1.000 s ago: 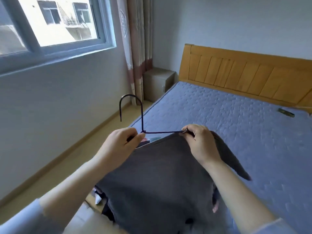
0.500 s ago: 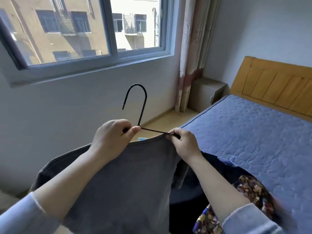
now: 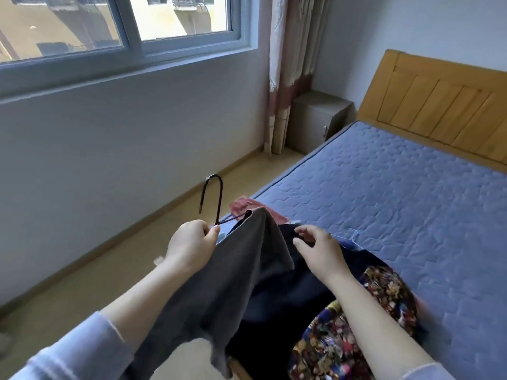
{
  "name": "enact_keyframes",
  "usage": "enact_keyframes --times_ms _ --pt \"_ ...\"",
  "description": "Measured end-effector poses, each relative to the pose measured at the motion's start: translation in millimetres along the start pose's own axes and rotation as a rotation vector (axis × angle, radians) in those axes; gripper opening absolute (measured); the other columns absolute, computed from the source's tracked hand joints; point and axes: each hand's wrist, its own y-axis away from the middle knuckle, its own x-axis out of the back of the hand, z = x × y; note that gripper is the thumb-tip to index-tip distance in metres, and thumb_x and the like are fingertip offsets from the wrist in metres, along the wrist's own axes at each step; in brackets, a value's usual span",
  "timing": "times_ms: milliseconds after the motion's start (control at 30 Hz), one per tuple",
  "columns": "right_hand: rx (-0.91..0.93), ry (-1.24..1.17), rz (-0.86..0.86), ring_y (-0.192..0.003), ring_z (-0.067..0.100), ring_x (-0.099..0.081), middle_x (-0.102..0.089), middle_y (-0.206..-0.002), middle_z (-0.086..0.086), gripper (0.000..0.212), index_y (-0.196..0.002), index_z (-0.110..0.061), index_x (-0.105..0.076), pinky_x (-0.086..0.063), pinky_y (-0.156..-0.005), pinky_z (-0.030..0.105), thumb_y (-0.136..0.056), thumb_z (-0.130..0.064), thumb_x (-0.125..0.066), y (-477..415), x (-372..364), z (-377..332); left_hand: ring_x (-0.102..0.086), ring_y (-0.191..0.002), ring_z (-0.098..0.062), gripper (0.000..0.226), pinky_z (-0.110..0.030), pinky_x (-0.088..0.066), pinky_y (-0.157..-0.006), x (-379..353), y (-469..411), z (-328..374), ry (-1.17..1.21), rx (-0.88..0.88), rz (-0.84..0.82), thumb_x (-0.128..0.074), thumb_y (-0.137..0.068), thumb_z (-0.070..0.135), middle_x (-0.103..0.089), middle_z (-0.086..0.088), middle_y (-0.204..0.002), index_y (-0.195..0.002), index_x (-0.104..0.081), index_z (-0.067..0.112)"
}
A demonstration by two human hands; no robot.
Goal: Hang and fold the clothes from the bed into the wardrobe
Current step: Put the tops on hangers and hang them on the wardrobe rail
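Observation:
My left hand (image 3: 192,242) grips a black wire hanger (image 3: 216,198) at the base of its hook, the hook pointing up. A grey garment (image 3: 233,278) hangs from the hanger and drapes down over my left forearm. My right hand (image 3: 315,248) hovers just right of the grey cloth with fingers loosely spread, holding nothing, above a dark navy garment (image 3: 288,297). A colourful patterned garment (image 3: 356,325) and a pink one (image 3: 247,207) lie on the blue mattress (image 3: 397,201). No wardrobe is in view.
A wall with a window (image 3: 123,31) runs along the left, with a strip of wooden floor (image 3: 123,256) between it and the bed. A grey bedside cabinet (image 3: 315,119) and a curtain (image 3: 288,64) stand in the corner by the wooden headboard (image 3: 439,97).
My right hand has let go of the hanger's arm and the grey garment and dropped toward the navy cloth. The hanger has lowered and turned edge-on.

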Motion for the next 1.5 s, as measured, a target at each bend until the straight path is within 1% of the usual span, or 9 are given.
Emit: enact_keyframes --times_ms 167,367,467,600,700,1033,1233,1333,1500 --pt "-0.145 0.026 0.059 -0.097 0.009 -0.061 -0.067 -0.104 -0.003 0.018 -0.107 -0.020 -0.068 -0.041 -0.085 0.017 -0.089 -0.019 -0.065 -9.2 31.0 59.0 -0.046 -0.062 -0.023 0.037 -0.034 -0.031 -0.056 -61.6 -39.5 28.6 0.054 -0.003 -0.108 -0.048 -0.097 0.025 -0.055 -0.010 -0.067 -0.066 -0.048 0.005" --pt "-0.311 0.035 0.131 -0.098 0.008 -0.060 -0.064 -0.105 -0.006 0.018 -0.108 -0.022 -0.066 -0.042 -0.081 0.019 -0.090 -0.020 -0.063 -28.6 49.0 104.5 -0.035 -0.052 -0.017 0.036 -0.031 -0.024 -0.047 -120.4 -95.8 65.2 0.088 -0.031 -0.257 -0.048 -0.091 0.017 -0.041 -0.001 -0.055 -0.057 -0.035 0.013" --pt "-0.383 0.039 0.169 -0.098 0.007 -0.060 -0.063 -0.106 -0.006 0.018 -0.108 -0.024 -0.066 -0.047 -0.083 0.022 -0.090 -0.021 -0.063 -40.3 48.0 119.4 -0.040 -0.051 -0.017 0.028 -0.030 -0.030 -0.047 -148.3 -118.9 79.0 0.119 -0.047 -0.379 -0.052 -0.089 0.017 -0.047 -0.001 -0.056 -0.063 -0.044 0.011" --pt "-0.458 0.045 0.202 -0.096 0.005 -0.060 -0.063 -0.102 -0.012 0.017 -0.106 -0.025 -0.066 -0.049 -0.087 0.024 -0.089 -0.021 -0.065 -53.0 41.3 143.9 -0.045 -0.029 -0.005 0.027 -0.013 -0.033 -0.033 -183.3 -139.6 95.9 0.227 -0.040 -0.546 -0.050 -0.087 0.012 -0.053 0.001 -0.044 -0.061 -0.046 0.011" --pt "-0.504 0.048 0.206 -0.094 0.002 -0.061 -0.062 -0.097 -0.018 0.016 -0.103 -0.029 -0.066 -0.047 -0.083 0.021 -0.089 -0.021 -0.065 -57.9 39.7 166.1 -0.045 -0.027 -0.004 0.024 -0.013 -0.032 -0.031 -209.6 -146.7 111.0 0.291 0.011 -0.640 -0.048 -0.087 0.008 -0.055 -0.005 -0.050 -0.063 -0.047 0.008" --pt "-0.610 0.086 0.121 -0.091 0.000 -0.058 -0.063 -0.101 -0.012 0.017 -0.108 -0.026 -0.064 -0.041 -0.076 0.013 -0.091 -0.022 -0.062 -84.9 54.3 257.6 -0.044 -0.028 -0.006 0.017 -0.012 -0.036 -0.035 -305.0 -149.8 142.9 0.313 0.140 -0.720 -0.046 -0.081 0.006 -0.054 -0.002 -0.049 -0.065 -0.048 0.010" --pt "-0.657 0.080 0.101 -0.092 0.008 -0.060 -0.065 -0.103 -0.004 0.018 -0.108 -0.020 -0.066 -0.046 -0.084 0.021 -0.091 -0.019 -0.062 -107.0 70.4 317.0 -0.047 -0.033 -0.008 0.012 -0.012 -0.036 -0.035 -363.3 -149.2 164.3 0.346 0.277 -0.737 -0.045 -0.085 0.005 -0.057 -0.006 -0.057 -0.074 -0.049 0.009" --pt "-0.667 0.068 0.077 -0.093 0.013 -0.063 -0.065 -0.100 -0.004 0.013 -0.099 -0.025 -0.063 -0.054 -0.088 0.035 -0.090 -0.017 -0.062 -121.6 75.9 346.6 -0.050 -0.036 -0.010 0.011 -0.012 -0.039 -0.037 -396.9 -150.1 169.9 0.361 0.324 -0.753 -0.045 -0.085 0.005 -0.059 -0.007 -0.060 -0.076 -0.048 0.009" --pt "-0.688 0.142 0.042 -0.099 0.017 -0.062 -0.067 -0.108 0.001 0.020 -0.110 -0.017 -0.066 -0.049 -0.093 0.034 -0.091 -0.019 -0.060 -148.1 72.8 402.3 -0.052 -0.042 -0.018 0.010 -0.024 -0.047 -0.056 -459.1 -145.5 172.6 0.438 0.439 -0.806 -0.045 -0.084 0.006 -0.054 -0.003 -0.051 -0.075 -0.044 0.011"
